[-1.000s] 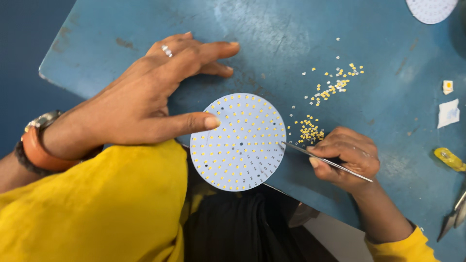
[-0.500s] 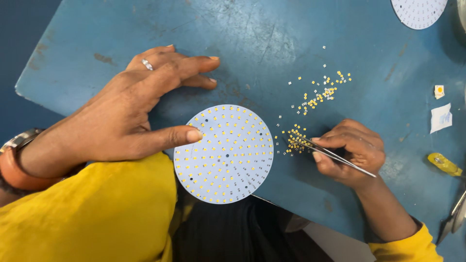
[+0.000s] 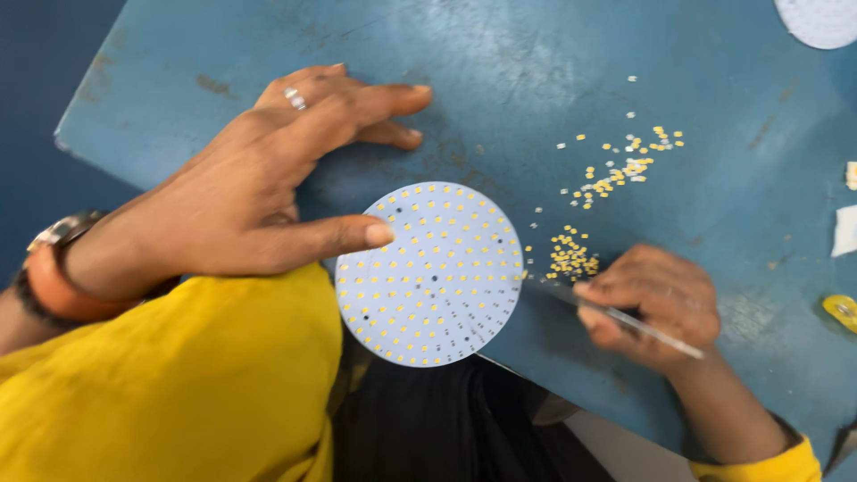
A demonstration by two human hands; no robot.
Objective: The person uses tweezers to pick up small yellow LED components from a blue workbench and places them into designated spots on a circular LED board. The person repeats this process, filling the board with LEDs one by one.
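A round white board (image 3: 430, 273) dotted with small yellow chips lies at the near edge of the blue table (image 3: 500, 62), partly overhanging it. My left hand (image 3: 268, 192) rests flat on the table, its thumb tip pressing on the board's left rim. My right hand (image 3: 656, 303) pinches thin metal tweezers (image 3: 625, 317), their tip pointing left at the board's right edge, just below a small heap of loose yellow chips (image 3: 571, 254).
More loose yellow chips (image 3: 625, 165) are scattered farther back. Another white round board (image 3: 821, 20) sits at the far right corner. White scraps (image 3: 844, 228) and a yellow object (image 3: 841, 310) lie at the right edge.
The tweezers' tip has moved from the small chip heap down to the board's right edge. My left hand keeps its hold on the rim; the view has shifted.
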